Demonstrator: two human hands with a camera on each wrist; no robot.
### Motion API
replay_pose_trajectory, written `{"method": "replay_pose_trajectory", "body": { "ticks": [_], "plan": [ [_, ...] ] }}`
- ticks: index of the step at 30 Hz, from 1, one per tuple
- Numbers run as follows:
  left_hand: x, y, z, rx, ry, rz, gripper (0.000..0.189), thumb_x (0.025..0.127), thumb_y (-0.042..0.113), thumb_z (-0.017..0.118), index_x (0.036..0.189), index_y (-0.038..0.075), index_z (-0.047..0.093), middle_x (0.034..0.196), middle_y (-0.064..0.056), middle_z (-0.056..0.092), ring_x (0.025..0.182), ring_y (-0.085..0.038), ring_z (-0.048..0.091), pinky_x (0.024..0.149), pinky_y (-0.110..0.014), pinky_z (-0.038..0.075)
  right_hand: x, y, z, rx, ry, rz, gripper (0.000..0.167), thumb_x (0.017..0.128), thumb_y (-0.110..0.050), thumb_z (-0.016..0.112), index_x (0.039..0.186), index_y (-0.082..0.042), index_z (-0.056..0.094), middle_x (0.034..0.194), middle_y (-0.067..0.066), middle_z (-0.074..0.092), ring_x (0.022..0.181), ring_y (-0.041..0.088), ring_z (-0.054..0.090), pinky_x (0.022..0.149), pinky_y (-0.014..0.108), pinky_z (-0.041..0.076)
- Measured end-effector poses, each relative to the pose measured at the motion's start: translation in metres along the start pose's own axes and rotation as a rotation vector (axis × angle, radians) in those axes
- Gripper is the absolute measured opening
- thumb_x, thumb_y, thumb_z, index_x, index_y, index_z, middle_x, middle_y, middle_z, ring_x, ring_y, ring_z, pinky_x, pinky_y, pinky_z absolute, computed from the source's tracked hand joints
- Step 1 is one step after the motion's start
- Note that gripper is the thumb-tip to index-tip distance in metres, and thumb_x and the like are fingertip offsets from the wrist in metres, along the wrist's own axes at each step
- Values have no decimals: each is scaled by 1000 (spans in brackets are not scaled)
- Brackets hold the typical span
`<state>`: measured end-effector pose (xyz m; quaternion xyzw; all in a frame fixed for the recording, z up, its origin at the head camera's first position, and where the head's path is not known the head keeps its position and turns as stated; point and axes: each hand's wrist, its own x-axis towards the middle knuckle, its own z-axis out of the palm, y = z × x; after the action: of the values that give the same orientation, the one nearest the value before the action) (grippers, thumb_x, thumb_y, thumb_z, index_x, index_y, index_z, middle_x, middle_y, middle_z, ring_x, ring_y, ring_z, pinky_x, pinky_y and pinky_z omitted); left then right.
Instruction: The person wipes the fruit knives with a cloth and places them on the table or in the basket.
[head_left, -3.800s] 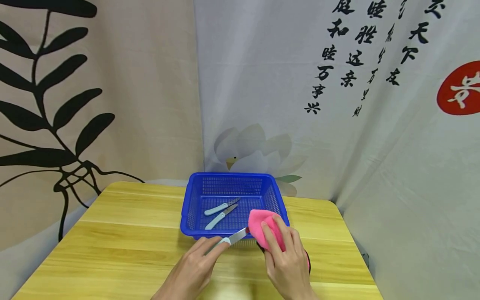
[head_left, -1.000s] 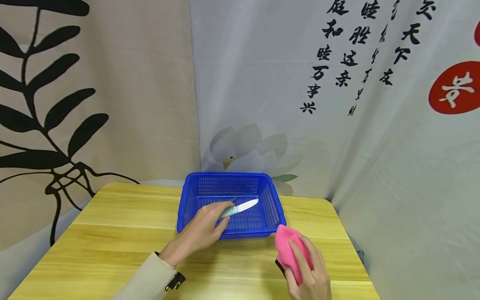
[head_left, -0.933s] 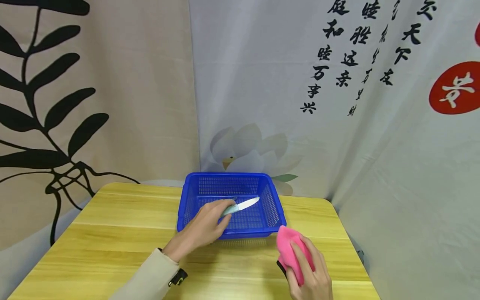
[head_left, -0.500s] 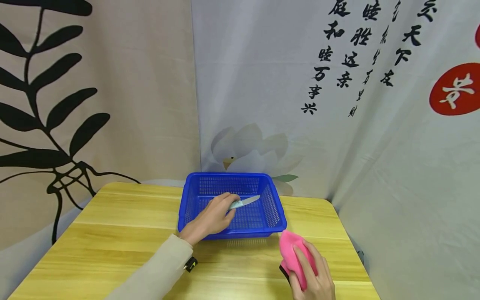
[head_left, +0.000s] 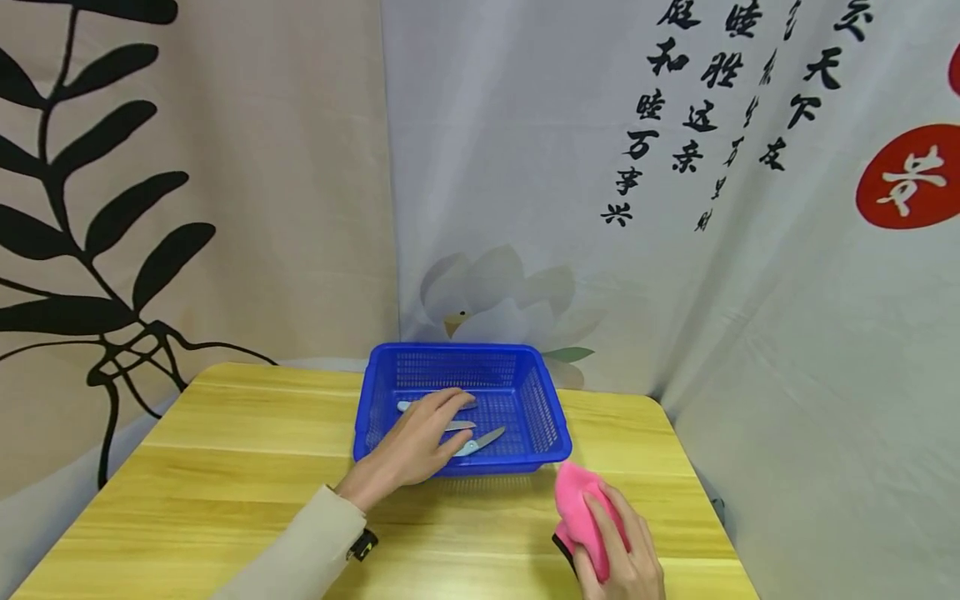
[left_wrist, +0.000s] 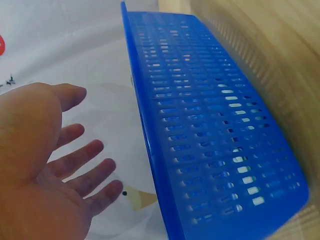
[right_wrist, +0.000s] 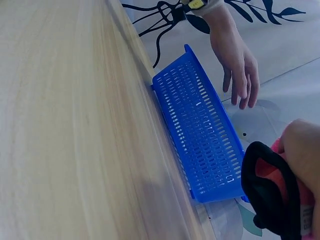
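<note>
My left hand (head_left: 420, 437) hovers over the blue plastic basket (head_left: 555, 421), its fingers spread and holding nothing; the left wrist view shows the loose fingers (left_wrist: 90, 172) beside the basket's rim. Several knives with pale blue handles lie inside. One knife (head_left: 483, 440) is by my thumb, another blade (head_left: 460, 425) shows just behind it, and a third knife (head_left: 403, 406) is partly covered by my hand. At the basket's front right, my right hand (head_left: 626, 554) grips a bunched pink cloth (head_left: 585, 508) with black edging (right_wrist: 265, 195).
The basket stands near the back of a wooden table (head_left: 225, 467). A fabric curtain (head_left: 517, 167) with printed leaves and writing hangs right behind the table and along its right side.
My left hand has let go of the knife, which now lies in the basket with the others. The fingers have opened. My right hand keeps the pink cloth, moved back from the basket.
</note>
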<state>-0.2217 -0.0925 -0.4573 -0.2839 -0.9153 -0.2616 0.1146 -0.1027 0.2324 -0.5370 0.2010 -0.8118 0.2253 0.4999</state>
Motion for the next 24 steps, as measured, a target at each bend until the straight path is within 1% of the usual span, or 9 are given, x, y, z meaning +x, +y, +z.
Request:
{"method": "replay_pose_trajectory", "body": {
  "ticks": [2, 4, 8, 10, 12, 15, 17, 20, 24],
  "plan": [
    [-10, 1, -4, 15, 9, 15, 52, 113, 29, 73, 160, 11, 60, 164, -16, 62, 154, -39, 59, 127, -60, 51, 0, -2, -2, -13, -26, 27, 59, 76, -21, 74, 132, -4, 81, 138, 22, 76, 106, 33, 69, 117, 3, 38],
    [-19, 1, -7, 37, 39, 38, 53, 112, 30, 75, 160, 12, 60, 163, -15, 62, 154, -39, 58, 126, -63, 51, 0, -4, -5, -24, -50, 55, 59, 75, -20, 76, 131, -4, 81, 139, 20, 76, 108, 32, 69, 115, 2, 40],
    [-39, 0, -13, 82, 149, 97, 54, 107, 27, 81, 156, 11, 64, 158, -14, 67, 149, -37, 63, 122, -64, 54, -1, -1, -12, -77, -112, 111, 56, 75, -18, 79, 129, -3, 79, 141, 17, 76, 109, 29, 70, 107, 3, 45],
    [-50, -2, -17, 96, 202, 120, 54, 105, 25, 84, 154, 10, 66, 155, -13, 68, 147, -37, 64, 121, -63, 54, -1, 4, -17, -96, -135, 128, 55, 75, -17, 81, 127, -2, 79, 141, 16, 76, 108, 29, 70, 102, 8, 50],
    [-63, -5, -21, 96, 240, 135, 54, 102, 23, 86, 152, 10, 67, 153, -12, 70, 146, -37, 65, 122, -63, 54, -2, 11, -21, -123, -165, 136, 54, 74, -15, 82, 127, -3, 78, 142, 15, 75, 107, 27, 69, 93, 15, 54],
    [-82, -9, -27, 101, 281, 144, 54, 99, 20, 87, 150, 12, 69, 152, -8, 71, 145, -36, 65, 120, -60, 54, -4, 26, -28, -163, -195, 125, 56, 73, -12, 85, 127, -2, 77, 143, 16, 74, 106, 28, 69, 84, 30, 57],
    [-95, -12, -30, 114, 308, 143, 54, 98, 18, 87, 149, 14, 70, 150, -7, 72, 143, -34, 66, 119, -57, 54, -4, 36, -32, -193, -223, 115, 58, 72, -10, 87, 128, -1, 76, 144, 18, 73, 106, 31, 69, 80, 40, 58],
    [-113, -16, -33, 134, 345, 136, 53, 96, 15, 87, 147, 15, 72, 148, -4, 74, 140, -32, 68, 122, -46, 49, -4, 52, -37, -237, -273, 125, 57, 73, -6, 91, 127, 0, 76, 145, 19, 72, 105, 38, 69, 77, 54, 59],
    [-133, -20, -36, 147, 367, 124, 54, 94, 15, 88, 146, 16, 73, 148, -1, 74, 138, -31, 68, 131, -23, 36, -2, 71, -40, -270, -336, 149, 54, 76, -1, 94, 126, 2, 75, 145, 22, 70, 103, 45, 68, 76, 64, 60]
  ]
}}
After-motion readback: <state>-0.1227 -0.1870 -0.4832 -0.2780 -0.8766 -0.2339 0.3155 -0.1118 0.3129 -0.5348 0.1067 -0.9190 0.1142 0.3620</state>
